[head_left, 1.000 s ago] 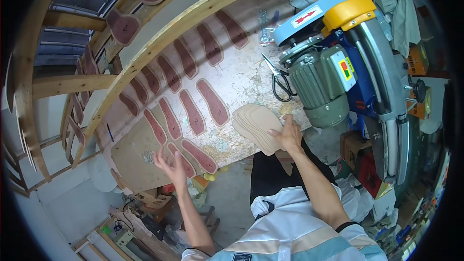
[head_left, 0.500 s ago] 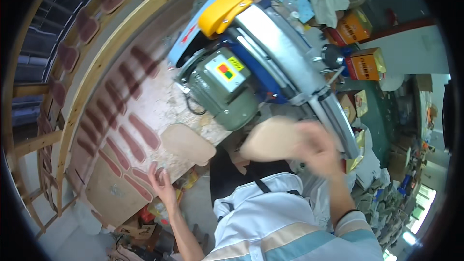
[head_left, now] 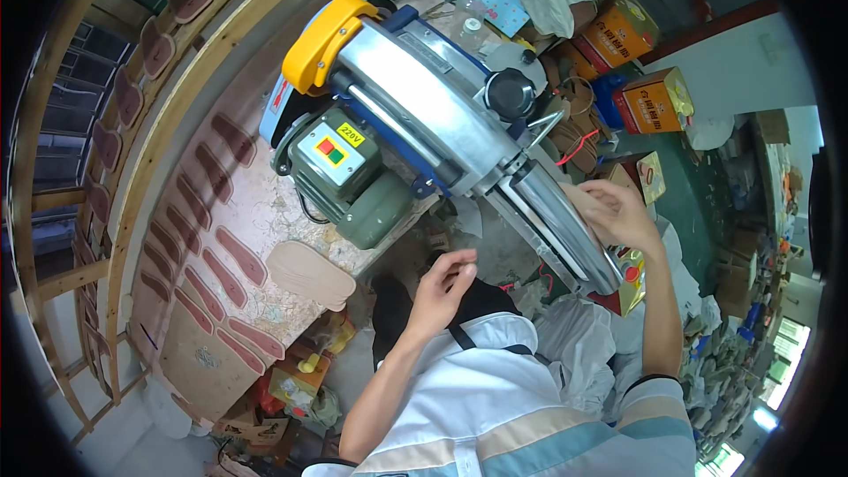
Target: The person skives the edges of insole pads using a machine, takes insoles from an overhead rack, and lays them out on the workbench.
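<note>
At the outer side of the metal rollers (head_left: 565,230) is my right hand (head_left: 618,215), pinching a beige insole-shaped sheet (head_left: 579,201). The rollers hide part of that sheet. They stick out from a roller machine (head_left: 415,97) with a yellow cover, a green motor and a red and green switch. My left hand (head_left: 442,291) hovers in front of my body, fingers bent and thumb apart, with nothing in it. More beige insole pieces (head_left: 309,274) lie at the table's near corner, left of that hand.
Dark red insoles (head_left: 238,256) lie in rows on the table (head_left: 265,212); others line a wooden rack (head_left: 159,49) at the left. Orange boxes (head_left: 649,106) and a black knob (head_left: 511,94) are beyond the rollers. White plastic sheeting (head_left: 579,336) hangs below them.
My right hand has carried the beige sheet from in front of me to the outer side of the rollers. My left hand has moved right, from the table's edge to before my body.
</note>
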A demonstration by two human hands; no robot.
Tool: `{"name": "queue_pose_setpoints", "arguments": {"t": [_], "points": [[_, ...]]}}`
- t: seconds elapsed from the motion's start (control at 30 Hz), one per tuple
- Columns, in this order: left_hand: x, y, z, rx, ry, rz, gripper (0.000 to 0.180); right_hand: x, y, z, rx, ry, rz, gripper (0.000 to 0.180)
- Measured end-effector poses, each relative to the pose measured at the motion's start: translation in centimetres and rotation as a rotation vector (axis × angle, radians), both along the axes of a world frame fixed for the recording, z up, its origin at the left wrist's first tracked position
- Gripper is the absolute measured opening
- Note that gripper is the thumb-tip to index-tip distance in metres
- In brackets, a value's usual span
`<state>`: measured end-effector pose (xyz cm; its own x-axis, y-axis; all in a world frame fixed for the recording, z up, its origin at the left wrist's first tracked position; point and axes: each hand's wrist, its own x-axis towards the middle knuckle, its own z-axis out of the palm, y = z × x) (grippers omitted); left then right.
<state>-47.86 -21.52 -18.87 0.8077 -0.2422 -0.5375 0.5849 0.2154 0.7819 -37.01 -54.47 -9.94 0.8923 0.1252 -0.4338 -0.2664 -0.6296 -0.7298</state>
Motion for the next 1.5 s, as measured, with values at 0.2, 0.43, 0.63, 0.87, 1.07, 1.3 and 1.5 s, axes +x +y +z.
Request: {"name": "queue_pose_setpoints", "arguments": {"t": [0.2,0.43,0.63,0.87,1.07,1.3,1.5], "points": [[3.6,-4.2,-0.5,-0.012,-0.018,-0.029,0.049,-0.6,0.7,2.8,-0.017,-0.177,-0.114,0.023],[1.6,-1.7,-2.9,0.01,-0.049,-0.025,0.035,-0.9,1.5,4.2,-0.005,-0.137,-0.09,0.022],[-4.6,15.2,2.4,0.282,-0.27,0.152,0.02,-3.0,2.7,4.8,0.067,-0.186,-0.091,0.02],[-20.6,39.4,4.3,1.345,-0.123,0.571,0.018,-3.2,17.3,3.0,0.147,-0.05,0.098,0.02],[-28.7,51.5,-0.7,1.79,-0.085,0.392,0.025,-5.3,30.3,0.7,0.232,0.149,0.354,0.019],[-37.3,52.2,-10.9,1.639,0.038,0.323,0.042,-7.3,36.6,-2.7,0.118,0.252,0.302,0.017],[-39.4,50.9,-10.6,1.563,0.149,0.262,0.051,-9.1,42.5,-16.5,-0.058,0.13,0.366,0.035]]}}
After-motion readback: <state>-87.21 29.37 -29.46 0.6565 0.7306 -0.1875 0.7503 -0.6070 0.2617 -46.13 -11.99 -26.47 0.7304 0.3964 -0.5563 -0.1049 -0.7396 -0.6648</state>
